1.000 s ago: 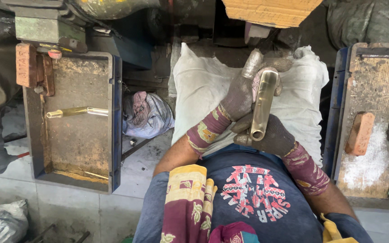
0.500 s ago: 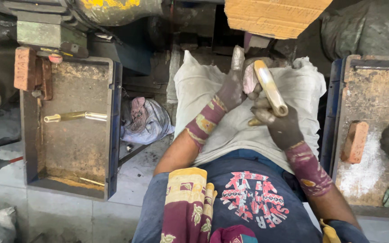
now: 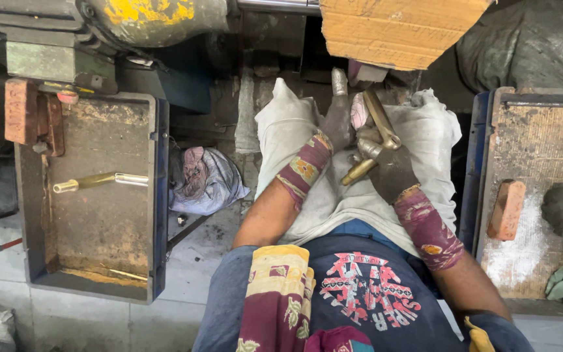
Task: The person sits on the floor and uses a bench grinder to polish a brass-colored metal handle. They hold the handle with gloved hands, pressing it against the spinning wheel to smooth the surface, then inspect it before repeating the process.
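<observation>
Both hands gloved: left hand (image 3: 339, 120) flat alongside, right hand (image 3: 386, 163) clamped around a brass fitting (image 3: 374, 137), above the white sack (image 3: 294, 130) on the lap. Best kept braced with both wrists, presented squarely to the machine (image 3: 164, 19) beyond. Left: tray (image 3: 158, 195) with brass rod (image 3: 99, 180).

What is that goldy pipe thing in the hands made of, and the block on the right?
The pipe part looks like brass: yellow metal, shiny in spots, dull elsewhere. The block looks like reddish brick or a polishing bar; its matte, dusty surface leaves that open.
</observation>
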